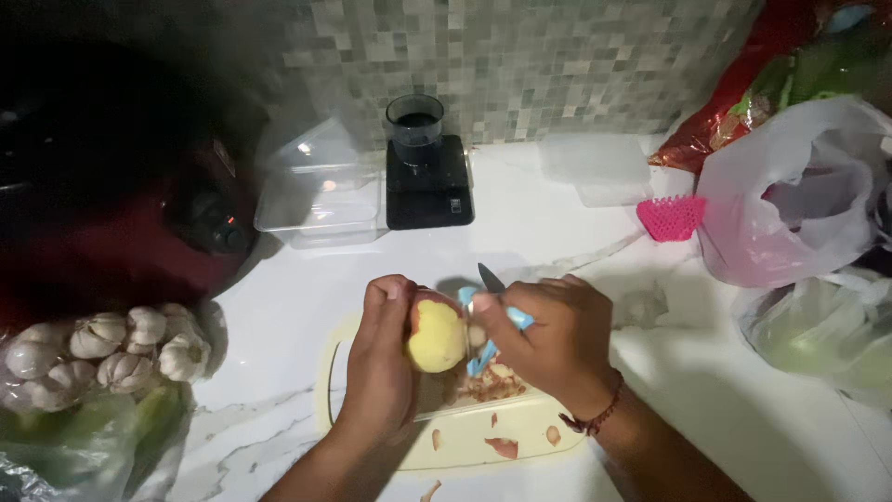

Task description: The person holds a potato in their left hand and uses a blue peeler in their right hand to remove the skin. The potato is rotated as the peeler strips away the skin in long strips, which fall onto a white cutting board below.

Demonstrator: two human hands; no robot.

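From the head camera, the left hand (pixel 383 358) is wrapped around a mostly peeled yellow potato (pixel 435 336) held just above the pale cutting board (pixel 534 437), while the right hand (pixel 548 342), at three o'clock of it, is closed on a blue-handled peeler (pixel 490 327) whose blade meets the potato's right side. Peeling looks nearly finished, with a reddish strip of skin left at twelve o'clock; turning that strip toward the blade seems the likely requirement, and peel scraps (pixel 492 383) lie at six o'clock.

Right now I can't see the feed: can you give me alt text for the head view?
The left hand holds a half-peeled yellow potato over a pale cutting board while the right hand works a blue-handled peeler against it. Peels lie on the board; garlic bulbs sit at left.
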